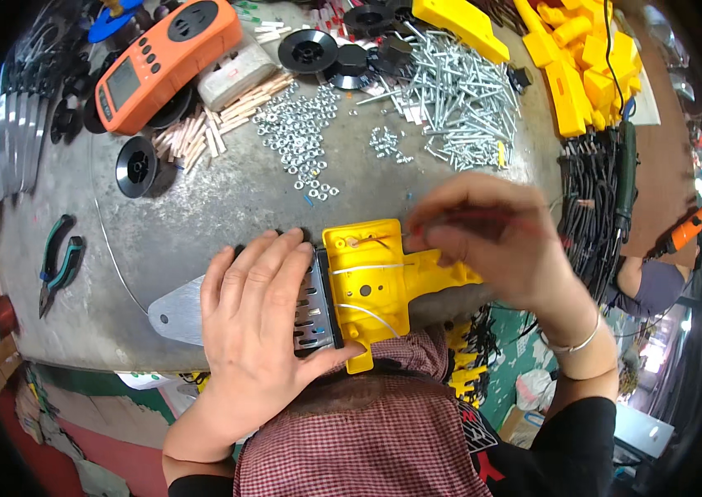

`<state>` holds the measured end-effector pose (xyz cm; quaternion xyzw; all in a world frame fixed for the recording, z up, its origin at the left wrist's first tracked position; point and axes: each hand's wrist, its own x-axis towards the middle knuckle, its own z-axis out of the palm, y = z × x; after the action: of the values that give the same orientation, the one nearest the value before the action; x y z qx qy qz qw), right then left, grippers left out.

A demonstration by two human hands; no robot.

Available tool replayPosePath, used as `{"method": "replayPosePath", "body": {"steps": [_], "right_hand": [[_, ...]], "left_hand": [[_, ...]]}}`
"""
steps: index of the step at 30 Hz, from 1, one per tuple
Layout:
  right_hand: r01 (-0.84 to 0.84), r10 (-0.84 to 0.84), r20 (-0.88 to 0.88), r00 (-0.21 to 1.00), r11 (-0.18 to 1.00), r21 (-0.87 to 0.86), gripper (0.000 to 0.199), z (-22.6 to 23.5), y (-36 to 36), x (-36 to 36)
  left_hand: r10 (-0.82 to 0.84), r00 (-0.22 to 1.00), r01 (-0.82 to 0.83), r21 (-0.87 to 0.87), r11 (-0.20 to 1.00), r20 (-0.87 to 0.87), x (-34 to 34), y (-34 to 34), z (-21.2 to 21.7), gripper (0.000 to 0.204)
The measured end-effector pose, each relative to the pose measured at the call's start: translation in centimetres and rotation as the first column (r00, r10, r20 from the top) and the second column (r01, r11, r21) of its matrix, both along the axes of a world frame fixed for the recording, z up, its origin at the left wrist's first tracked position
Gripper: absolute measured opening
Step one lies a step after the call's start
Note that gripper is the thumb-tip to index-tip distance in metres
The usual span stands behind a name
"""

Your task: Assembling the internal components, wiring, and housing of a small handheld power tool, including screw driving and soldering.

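head, yellow plastic housing (pixel 388 300), tapered metal plate (pixel 183 313)

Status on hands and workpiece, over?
Left hand spread over grey plate. Right hand at yellow housing, grip blurred. Housing open, white wires showing. Pliers apart, leftward.

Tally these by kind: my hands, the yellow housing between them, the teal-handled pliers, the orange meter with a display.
Hands: 2 (left hand, right hand)
Yellow housing: 1
Pliers: 1
Orange meter: 1
Total: 5
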<state>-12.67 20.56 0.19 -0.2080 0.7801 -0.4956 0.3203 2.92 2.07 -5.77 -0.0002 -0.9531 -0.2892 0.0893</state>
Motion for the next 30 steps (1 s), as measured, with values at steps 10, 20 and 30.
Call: {"method": "replayPosePath", "body": {"steps": [10, 20, 30], "right_hand": [[-0.304, 0.366, -0.768, 0.526, 0.924, 0.233, 0.024, -3.2, -1.3, 0.3], [-0.428, 0.508, -0.612, 0.606, 0.857, 0.287, 0.017, -1.6, -2.6, -1.1], [-0.495, 0.647, -0.585, 0.489, 0.758, 0.425, 0.02, -1.1, -3.1, -0.9]], "left_hand": [[-0.021, 1.0, 0.021, 0.017, 1.0, 0.005, 0.2, 0.0, 0.0, 0.092], [-0.007, 0.999, 0.003, 0.102, 0.995, 0.039, -0.3, -0.3, 0.2, 0.091], [-0.079, 0.988, 0.079, 0.007, 0.997, 0.134, 0.6, -0.1, -0.1, 0.094]]}}
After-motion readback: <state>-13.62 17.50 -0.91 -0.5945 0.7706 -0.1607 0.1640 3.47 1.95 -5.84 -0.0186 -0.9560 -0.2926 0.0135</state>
